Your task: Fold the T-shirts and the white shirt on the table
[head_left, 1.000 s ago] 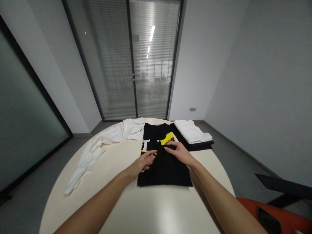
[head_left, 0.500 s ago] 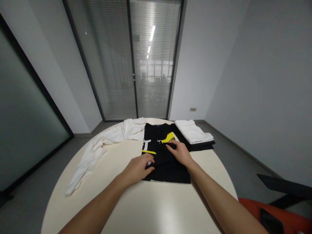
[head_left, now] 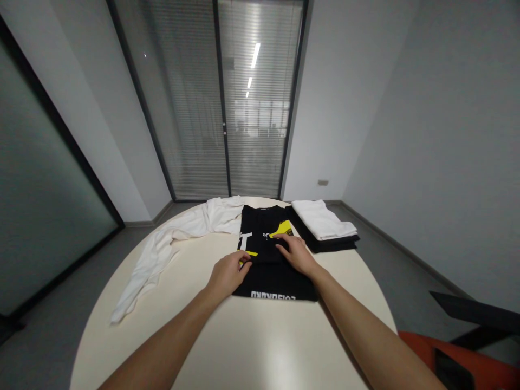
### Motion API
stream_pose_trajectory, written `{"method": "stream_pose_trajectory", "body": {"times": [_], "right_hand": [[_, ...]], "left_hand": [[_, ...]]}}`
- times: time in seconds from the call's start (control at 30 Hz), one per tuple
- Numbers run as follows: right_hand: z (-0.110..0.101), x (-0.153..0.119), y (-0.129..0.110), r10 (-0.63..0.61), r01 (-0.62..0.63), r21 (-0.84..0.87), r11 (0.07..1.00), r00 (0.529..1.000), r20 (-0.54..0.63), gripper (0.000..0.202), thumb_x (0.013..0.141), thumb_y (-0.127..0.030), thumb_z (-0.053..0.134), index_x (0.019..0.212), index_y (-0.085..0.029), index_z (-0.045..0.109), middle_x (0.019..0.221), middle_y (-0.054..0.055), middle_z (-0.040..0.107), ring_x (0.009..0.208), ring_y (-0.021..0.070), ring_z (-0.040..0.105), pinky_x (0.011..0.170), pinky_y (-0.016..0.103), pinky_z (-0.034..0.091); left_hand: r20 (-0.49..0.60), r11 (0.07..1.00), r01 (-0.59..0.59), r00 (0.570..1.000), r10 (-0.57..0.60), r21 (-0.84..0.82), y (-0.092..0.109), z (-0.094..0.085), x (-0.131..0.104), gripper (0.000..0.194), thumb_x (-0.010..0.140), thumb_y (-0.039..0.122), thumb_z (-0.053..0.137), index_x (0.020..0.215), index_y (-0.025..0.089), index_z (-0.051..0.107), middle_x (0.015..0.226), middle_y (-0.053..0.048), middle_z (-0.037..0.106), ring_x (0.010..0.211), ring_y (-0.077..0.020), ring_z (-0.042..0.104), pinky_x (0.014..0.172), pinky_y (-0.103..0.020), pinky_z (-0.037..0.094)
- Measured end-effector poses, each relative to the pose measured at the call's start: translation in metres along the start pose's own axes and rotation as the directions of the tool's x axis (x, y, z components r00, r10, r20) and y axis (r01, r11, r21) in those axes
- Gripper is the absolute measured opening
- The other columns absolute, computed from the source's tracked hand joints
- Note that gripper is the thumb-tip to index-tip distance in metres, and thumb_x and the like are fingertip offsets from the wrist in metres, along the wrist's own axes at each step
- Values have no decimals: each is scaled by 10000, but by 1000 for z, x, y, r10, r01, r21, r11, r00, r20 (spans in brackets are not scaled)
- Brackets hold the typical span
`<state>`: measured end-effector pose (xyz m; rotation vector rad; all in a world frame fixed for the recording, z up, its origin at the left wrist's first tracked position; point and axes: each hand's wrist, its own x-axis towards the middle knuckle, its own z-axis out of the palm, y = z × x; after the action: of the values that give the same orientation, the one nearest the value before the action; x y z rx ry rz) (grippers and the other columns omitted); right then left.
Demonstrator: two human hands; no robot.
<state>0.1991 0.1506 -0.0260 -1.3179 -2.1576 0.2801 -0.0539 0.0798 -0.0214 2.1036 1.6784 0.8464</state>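
Observation:
A black T-shirt [head_left: 264, 279] lies folded on the round table [head_left: 227, 346], printed with white letters and yellow patches. A line of white lettering runs along its near folded edge. My left hand [head_left: 228, 273] is at the shirt's left side, with thumb and fingers drawn together on the cloth there. On the right side of the shirt, my right hand [head_left: 298, 254] rests with its fingers stretched over the fabric near the yellow patch, thumb apart from them.
A white long-sleeved garment [head_left: 187, 223] lies loosely spread along the table's left and far side. Beside the T-shirt at right is a folded white garment [head_left: 323, 219] on top of folded black clothes [head_left: 337, 245]. An orange chair [head_left: 422, 352] stands at lower right.
My left hand has shifted slightly left and away from me, its thumb and fingers closer together. The near lettering shows more fully now. My right hand has barely moved.

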Motion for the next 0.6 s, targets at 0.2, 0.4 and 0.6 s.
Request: {"method": "stream_pose_trajectory", "body": {"times": [0.2, 0.4, 0.6], "right_hand": [[0, 3, -3, 0, 0, -5, 1000, 1000, 5, 379, 943, -272, 536, 1321, -293, 538, 1294, 51, 664, 1201, 238, 599, 1096, 474, 297], [-6, 2, -7, 122, -118, -109, 987, 992, 37, 541, 865, -260, 575, 1398, -256, 484, 1181, 79, 697, 1112, 260, 624, 1035, 445, 327], [-14, 4, -3, 189, -180, -165, 970, 981, 40, 413, 839, -249, 575, 1249, -240, 622, 1113, 87, 704, 1091, 265, 611, 993, 435, 353]], "left_hand": [[-64, 989, 129, 989, -134, -75, -7, 6, 7, 159, 898, 193, 555, 1037, 228, 624, 831, 15, 715, 652, -128, 625, 609, -221, 374], [-40, 993, 115, 992, -116, -23, -6, 5, 9, 175, 903, 286, 594, 1063, 271, 664, 959, 14, 737, 741, -157, 668, 645, -244, 433], [-19, 977, -173, 984, 177, 123, -2, 5, 4, 366, 900, 159, 575, 1220, 316, 654, 1236, 0, 641, 1028, -170, 659, 838, -252, 492]]}}
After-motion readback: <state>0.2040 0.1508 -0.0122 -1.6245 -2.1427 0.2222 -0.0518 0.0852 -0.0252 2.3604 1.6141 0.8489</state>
